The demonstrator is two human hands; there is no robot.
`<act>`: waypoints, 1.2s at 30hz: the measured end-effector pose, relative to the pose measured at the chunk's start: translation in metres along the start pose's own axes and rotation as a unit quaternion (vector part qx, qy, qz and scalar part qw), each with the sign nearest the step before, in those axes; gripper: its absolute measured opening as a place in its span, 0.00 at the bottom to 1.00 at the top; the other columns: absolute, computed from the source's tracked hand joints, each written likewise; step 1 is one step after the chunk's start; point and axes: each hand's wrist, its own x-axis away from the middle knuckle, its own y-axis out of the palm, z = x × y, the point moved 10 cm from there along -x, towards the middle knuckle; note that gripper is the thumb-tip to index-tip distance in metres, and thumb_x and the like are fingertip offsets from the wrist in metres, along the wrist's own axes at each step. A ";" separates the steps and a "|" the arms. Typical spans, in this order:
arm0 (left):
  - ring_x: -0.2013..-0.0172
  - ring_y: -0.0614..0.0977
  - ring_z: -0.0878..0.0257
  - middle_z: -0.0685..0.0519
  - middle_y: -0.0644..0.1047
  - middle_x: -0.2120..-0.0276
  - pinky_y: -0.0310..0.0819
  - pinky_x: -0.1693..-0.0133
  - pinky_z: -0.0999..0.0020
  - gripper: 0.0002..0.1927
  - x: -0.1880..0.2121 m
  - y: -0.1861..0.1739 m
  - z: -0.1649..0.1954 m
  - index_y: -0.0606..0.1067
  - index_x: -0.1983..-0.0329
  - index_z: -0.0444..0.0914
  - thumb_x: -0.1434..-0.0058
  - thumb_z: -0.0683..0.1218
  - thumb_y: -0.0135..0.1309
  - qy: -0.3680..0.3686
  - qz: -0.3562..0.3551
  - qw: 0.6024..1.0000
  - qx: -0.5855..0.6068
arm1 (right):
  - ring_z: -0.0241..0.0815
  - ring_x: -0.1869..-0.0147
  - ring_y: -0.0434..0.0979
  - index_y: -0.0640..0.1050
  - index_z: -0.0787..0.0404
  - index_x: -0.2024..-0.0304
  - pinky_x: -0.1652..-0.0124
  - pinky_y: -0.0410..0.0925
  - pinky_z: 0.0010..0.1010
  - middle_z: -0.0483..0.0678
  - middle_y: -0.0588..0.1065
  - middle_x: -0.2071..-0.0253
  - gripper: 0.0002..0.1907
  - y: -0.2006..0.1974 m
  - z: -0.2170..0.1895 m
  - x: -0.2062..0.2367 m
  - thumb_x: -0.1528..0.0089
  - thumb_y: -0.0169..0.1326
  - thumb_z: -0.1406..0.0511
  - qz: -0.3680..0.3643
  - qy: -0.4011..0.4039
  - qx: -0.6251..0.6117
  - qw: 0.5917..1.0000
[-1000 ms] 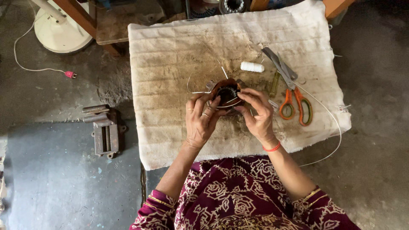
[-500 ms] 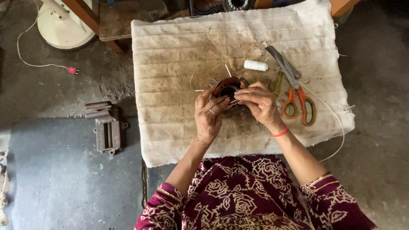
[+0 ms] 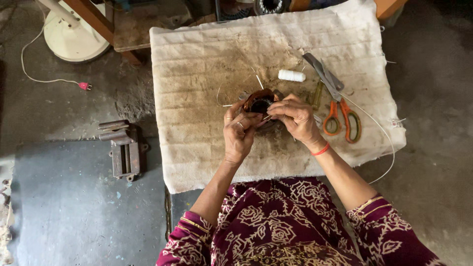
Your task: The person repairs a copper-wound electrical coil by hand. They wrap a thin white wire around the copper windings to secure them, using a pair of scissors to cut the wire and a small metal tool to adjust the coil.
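Head view, left hand [image 3: 240,132] and right hand [image 3: 294,117] gripping coil [image 3: 259,102], mid-cloth [image 3: 197,74], scissors [image 3: 337,106] beside.

No packages, labels, signs or screens are visible in this view. The cloth-covered work surface, the tools lying on it and the surrounding floor carry no wrapping, tags, printed panels or displays that can be made out from the head-mounted camera.

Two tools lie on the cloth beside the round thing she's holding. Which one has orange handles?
The scissors, lying just beyond the right hand. Their looped handles are orange; the slim tool beside them is greenish-yellow and straight.
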 end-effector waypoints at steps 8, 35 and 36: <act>0.36 0.74 0.50 0.56 0.85 0.55 0.65 0.37 0.54 0.10 -0.001 -0.003 0.012 0.85 0.61 0.40 0.46 0.36 0.63 0.031 0.018 0.998 -0.052 | 0.40 0.51 0.78 0.85 0.59 0.58 0.49 0.73 0.29 0.43 0.83 0.53 0.14 0.000 -0.006 0.001 0.41 0.58 0.79 0.009 0.013 0.020 1.000; 0.56 0.73 0.47 0.46 0.77 0.61 0.64 0.52 0.52 0.07 0.031 -0.057 -0.057 0.79 0.61 0.39 0.36 0.46 0.53 -0.162 0.040 0.931 -0.325 | 0.48 0.66 0.76 0.76 0.62 0.57 0.65 0.68 0.38 0.52 0.76 0.66 0.04 0.001 0.003 0.103 0.32 0.53 0.68 0.122 0.086 0.265 0.953; 0.56 0.73 0.47 0.46 0.77 0.61 0.64 0.52 0.52 0.06 0.030 -0.057 -0.055 0.79 0.61 0.39 0.36 0.46 0.53 -0.158 0.040 0.932 -0.323 | 0.48 0.66 0.76 0.75 0.62 0.56 0.65 0.68 0.37 0.51 0.76 0.67 0.05 0.001 0.005 0.105 0.32 0.53 0.67 0.122 0.086 0.259 0.954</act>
